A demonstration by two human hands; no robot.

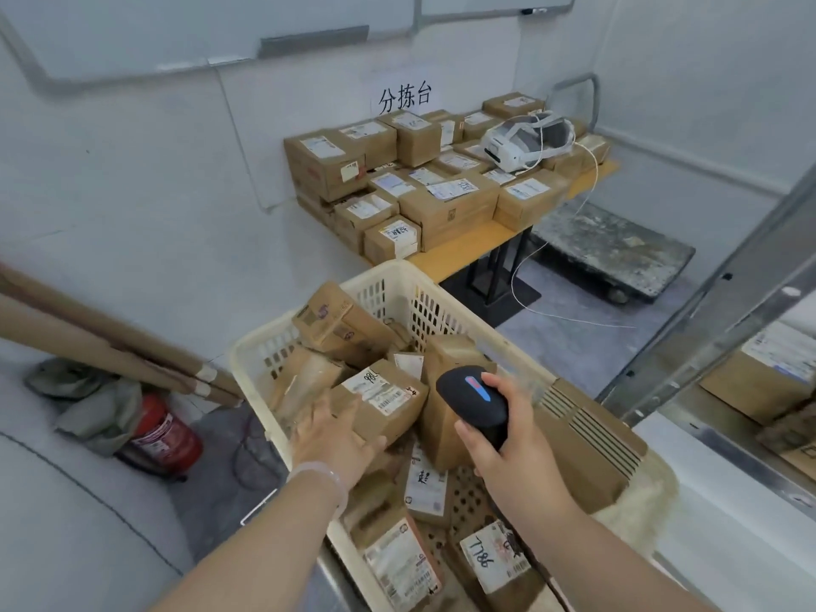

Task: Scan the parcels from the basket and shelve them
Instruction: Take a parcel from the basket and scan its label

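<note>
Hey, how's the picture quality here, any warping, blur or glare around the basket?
Head view: wide-angle warping bends the whiteboard frame and the shelf upright; the light is flat and even, no harsh glare; the cardboard tubes at the left edge look smeared; the label on the parcel under the left hand is fairly sharp.

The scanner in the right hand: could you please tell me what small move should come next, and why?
Probably aim the scanner at the label on the parcel that the left hand holds in the basket. The right hand grips the scanner just beside that parcel, and the label faces up, uncovered, so a slight turn should let it read.
</note>
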